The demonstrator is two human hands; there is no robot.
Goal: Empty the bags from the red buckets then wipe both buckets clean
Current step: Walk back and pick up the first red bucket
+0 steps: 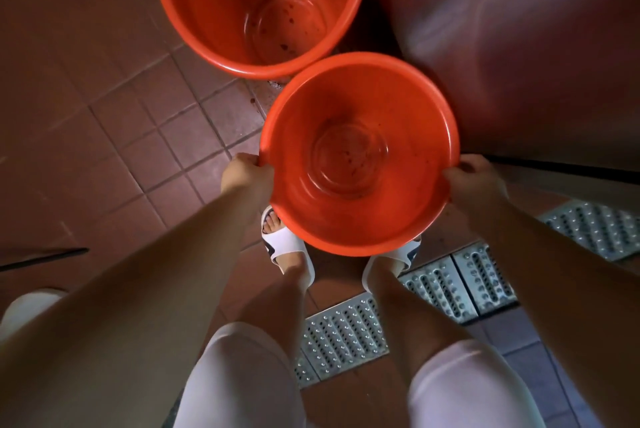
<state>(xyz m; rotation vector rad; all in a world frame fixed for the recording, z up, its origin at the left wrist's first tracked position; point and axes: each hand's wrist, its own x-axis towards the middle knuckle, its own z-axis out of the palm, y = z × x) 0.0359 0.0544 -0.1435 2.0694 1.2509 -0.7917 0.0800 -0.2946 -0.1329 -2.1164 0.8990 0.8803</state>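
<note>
A: Head view, looking straight down. Two red buckets, both without bags. The near bucket [360, 154] is gripped at its rim on opposite sides.

B: Finger state?

A: Left hand [246, 173] is curled tight over the rim's left edge, fingers folded onto the lip. Right hand [472, 175] is clamped the same way on the right edge, thumb on top of the rim. Both arms extended downward.

B: Is the bucket on the floor or lifted?

A: Can't tell. It covers the toes of both white sandals [287, 247], so it sits over the person's feet in this view.

B: Inside?

A: Dark specks and a wet sheen on the base ring.

B: And the other one?

A: The far bucket [259, 5] stands on the red tiled floor [121, 137], rim just beside the near bucket's rim. Dark spots scattered over its base and lower wall. Dark marks on the tiles between the two.

B: Surroundings?

A: Metal drain grating [446, 285] runs diagonally behind the feet. A smooth dark reddish surface [519, 47] rises at the right.
</note>
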